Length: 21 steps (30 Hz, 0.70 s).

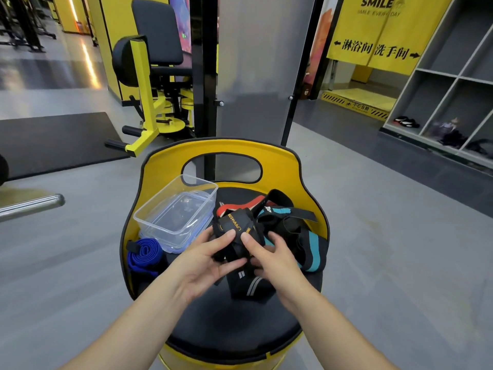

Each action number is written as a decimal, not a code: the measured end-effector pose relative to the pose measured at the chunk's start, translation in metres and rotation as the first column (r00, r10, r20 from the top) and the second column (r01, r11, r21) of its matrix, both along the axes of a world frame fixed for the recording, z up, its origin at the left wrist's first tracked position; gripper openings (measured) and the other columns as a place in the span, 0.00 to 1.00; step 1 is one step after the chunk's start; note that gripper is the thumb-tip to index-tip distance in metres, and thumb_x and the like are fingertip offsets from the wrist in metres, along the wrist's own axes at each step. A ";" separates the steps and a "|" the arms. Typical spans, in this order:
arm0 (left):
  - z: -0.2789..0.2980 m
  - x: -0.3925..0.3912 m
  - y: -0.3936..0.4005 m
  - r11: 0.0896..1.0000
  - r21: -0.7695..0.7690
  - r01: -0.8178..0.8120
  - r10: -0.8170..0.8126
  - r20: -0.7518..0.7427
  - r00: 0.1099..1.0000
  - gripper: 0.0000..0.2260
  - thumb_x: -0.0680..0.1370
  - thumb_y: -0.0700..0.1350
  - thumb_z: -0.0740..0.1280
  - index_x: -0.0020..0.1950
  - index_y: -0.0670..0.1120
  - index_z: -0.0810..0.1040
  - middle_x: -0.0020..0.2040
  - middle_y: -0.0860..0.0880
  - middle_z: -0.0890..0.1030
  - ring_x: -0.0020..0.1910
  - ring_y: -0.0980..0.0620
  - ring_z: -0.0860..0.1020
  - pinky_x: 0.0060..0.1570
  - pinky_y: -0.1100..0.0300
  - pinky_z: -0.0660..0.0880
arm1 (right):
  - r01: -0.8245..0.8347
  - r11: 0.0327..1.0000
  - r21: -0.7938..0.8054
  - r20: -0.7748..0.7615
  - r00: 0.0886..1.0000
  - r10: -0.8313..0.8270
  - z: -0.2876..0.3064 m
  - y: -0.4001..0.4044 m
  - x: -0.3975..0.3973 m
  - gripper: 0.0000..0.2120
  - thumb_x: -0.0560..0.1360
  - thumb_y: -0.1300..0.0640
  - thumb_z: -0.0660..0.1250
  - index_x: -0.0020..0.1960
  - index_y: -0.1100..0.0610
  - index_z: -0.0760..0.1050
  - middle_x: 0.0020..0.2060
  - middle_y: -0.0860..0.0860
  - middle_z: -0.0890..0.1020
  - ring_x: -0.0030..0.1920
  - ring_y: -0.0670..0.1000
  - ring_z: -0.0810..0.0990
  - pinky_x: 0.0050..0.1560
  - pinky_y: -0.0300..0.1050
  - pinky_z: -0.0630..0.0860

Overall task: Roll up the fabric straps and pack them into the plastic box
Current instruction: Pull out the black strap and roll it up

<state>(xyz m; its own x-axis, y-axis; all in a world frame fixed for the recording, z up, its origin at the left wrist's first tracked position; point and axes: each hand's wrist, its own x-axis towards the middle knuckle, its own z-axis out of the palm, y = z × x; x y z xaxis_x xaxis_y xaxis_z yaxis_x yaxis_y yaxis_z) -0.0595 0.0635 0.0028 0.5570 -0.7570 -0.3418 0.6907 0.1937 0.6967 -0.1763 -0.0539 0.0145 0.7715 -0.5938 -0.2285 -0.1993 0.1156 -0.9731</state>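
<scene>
A black strap with orange lettering [234,225] is pinched between my left hand [205,259] and my right hand [269,257] above a black round seat [234,324]. A clear plastic box [177,209] stands open and empty on its lid at the seat's back left. A blue strap [145,256] lies bundled at the left, in front of the box. A teal and black strap [312,247] and a red and black strap [240,206] lie tangled at the back right. A black strap with grey stripes [250,285] rests under my hands.
The seat has a yellow backrest [282,166] with a handle cut-out. A chrome bar [29,205] juts in from the left. A yellow and black gym machine [152,102] stands behind, grey shelves [448,102] at the right, grey floor all around.
</scene>
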 end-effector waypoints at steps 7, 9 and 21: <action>0.001 0.002 0.005 0.993 0.120 0.015 -0.052 0.311 0.949 0.23 0.72 0.43 0.79 0.66 0.50 0.78 0.60 0.45 0.84 0.56 0.45 0.85 0.53 0.48 0.83 | 0.046 0.999 0.007 0.106 0.993 -0.046 -0.009 0.011 -0.001 0.15 0.76 0.45 0.72 0.60 0.51 0.83 0.52 0.46 0.87 0.56 0.47 0.85 0.59 0.45 0.80; 0.003 0.007 0.007 0.975 0.216 -0.050 -0.066 0.501 0.863 0.20 0.72 0.43 0.78 0.63 0.51 0.81 0.57 0.49 0.86 0.52 0.56 0.85 0.42 0.66 0.80 | 0.040 0.994 -0.107 0.112 0.993 -0.028 -0.009 0.003 -0.003 0.14 0.77 0.50 0.73 0.62 0.49 0.81 0.54 0.44 0.87 0.56 0.43 0.84 0.61 0.45 0.80; -0.036 0.020 0.007 0.925 0.304 -0.228 -0.162 0.858 0.487 0.39 0.67 0.67 0.76 0.73 0.51 0.75 0.66 0.57 0.81 0.67 0.59 0.77 0.70 0.49 0.73 | 0.149 0.973 -0.177 0.140 0.982 -0.125 -0.029 0.006 0.000 0.23 0.71 0.59 0.80 0.61 0.44 0.76 0.49 0.39 0.85 0.51 0.34 0.83 0.47 0.30 0.78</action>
